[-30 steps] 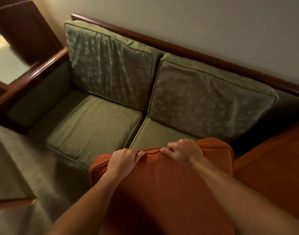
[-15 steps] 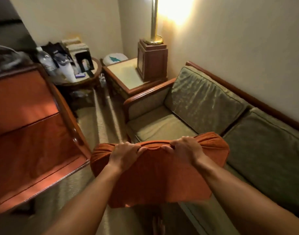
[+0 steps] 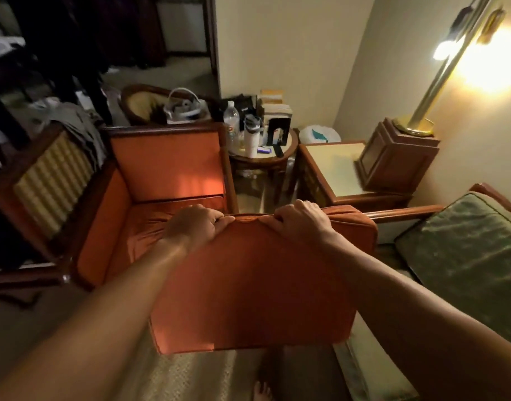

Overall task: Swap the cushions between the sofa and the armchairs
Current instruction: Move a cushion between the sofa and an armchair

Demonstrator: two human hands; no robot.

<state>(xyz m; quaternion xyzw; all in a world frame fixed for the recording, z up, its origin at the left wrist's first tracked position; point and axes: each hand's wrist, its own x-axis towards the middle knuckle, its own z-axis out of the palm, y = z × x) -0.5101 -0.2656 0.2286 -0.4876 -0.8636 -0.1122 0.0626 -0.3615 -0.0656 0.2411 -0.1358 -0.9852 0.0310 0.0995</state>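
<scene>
At centre I hold the orange cushion point(image 3: 257, 282), left hand point(image 3: 195, 225) and right hand point(image 3: 302, 224) gripping its top edge; view has swung from sofa point(image 3: 462, 256) to orange armchair point(image 3: 150, 192) at eleven o'clock, likely its destination

The cushion point(image 3: 254, 287) is a burnt orange, plain, no pattern. The armchair point(image 3: 164, 172) matches it, same orange fabric on seat, back and sides, in a dark reddish-brown wood frame. The sofa point(image 3: 465, 250) cushions are olive green with a slightly shiny look, and its arm is the same reddish wood. A chair back point(image 3: 51, 180) on the left has cream and tan stripes. The lamp point(image 3: 439, 79) pole is brass-gold on a brown wooden block, glowing warm yellow. The square table point(image 3: 332, 169) has a pale cream top with brown edging. Walls are beige.
</scene>
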